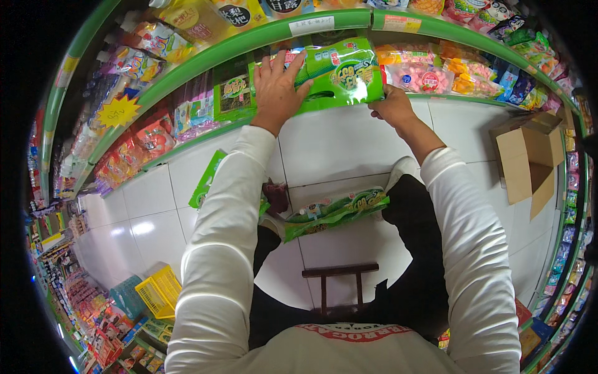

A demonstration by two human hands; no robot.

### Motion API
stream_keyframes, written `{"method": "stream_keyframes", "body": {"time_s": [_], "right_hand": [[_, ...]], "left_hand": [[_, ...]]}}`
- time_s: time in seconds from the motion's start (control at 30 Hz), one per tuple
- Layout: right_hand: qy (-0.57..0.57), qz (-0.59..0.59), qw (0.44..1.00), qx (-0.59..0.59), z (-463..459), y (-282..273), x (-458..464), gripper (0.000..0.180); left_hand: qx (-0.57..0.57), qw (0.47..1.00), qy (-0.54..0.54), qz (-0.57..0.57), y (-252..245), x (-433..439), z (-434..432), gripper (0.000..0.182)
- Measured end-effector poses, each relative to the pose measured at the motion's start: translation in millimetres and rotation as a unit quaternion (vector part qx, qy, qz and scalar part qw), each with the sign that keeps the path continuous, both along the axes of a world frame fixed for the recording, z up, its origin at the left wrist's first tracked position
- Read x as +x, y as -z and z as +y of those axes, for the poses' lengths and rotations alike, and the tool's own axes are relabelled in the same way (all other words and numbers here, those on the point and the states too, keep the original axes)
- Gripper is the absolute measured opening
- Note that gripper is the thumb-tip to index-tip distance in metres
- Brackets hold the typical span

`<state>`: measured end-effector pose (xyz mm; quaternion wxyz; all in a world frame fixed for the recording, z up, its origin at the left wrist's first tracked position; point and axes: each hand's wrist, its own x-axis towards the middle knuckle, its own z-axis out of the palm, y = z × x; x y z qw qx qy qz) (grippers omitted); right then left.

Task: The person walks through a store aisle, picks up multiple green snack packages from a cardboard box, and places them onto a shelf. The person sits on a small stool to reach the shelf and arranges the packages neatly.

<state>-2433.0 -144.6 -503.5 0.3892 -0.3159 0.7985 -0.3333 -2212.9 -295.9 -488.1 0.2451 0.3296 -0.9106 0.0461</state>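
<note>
A large glossy green snack package (343, 77) lies along the lower shelf in front of me, its printed side facing up. My left hand (280, 91) rests flat across its left part, fingers spread, covering some of the print. At the package's right corner, my right hand (396, 106) pinches the edge between thumb and fingers. A similar green package (336, 212) lies on the floor between my feet. Another green packet (208, 180) is partly hidden behind my left sleeve. Left of my left hand, a dark seaweed snack pack (233, 93) sits on the shelf.
A green shelf edge (261, 35) curves above my hands, with drink pouches (159, 39) over it. Pink candy bags (420, 78) fill the shelf at right. An opened cardboard box (528, 159) stands on the right; a yellow basket (159, 290) is at lower left. Beneath me is a wooden stool (340, 270).
</note>
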Motion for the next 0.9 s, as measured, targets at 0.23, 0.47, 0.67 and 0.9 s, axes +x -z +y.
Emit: {"method": "stream_keyframes", "body": {"time_s": [0.23,0.47,0.67,0.9], "right_hand": [[-0.271,0.311,0.891,0.189,28,-38,3,0.03],[-0.554,0.216,0.799,0.089,124,-53,102,0.067],[-0.58,0.317,0.744,0.104,151,28,147,0.04],[-0.56,0.309,0.768,0.035,135,-20,153,0.02]], "left_hand": [[0.003,0.998,0.058,0.006,-2,19,-7,0.061],[0.109,0.984,0.042,0.132,-8,73,59,0.058],[0.391,0.899,-0.137,0.14,17,177,183,0.042],[0.716,0.583,-0.258,0.284,-26,218,226,0.049]]}}
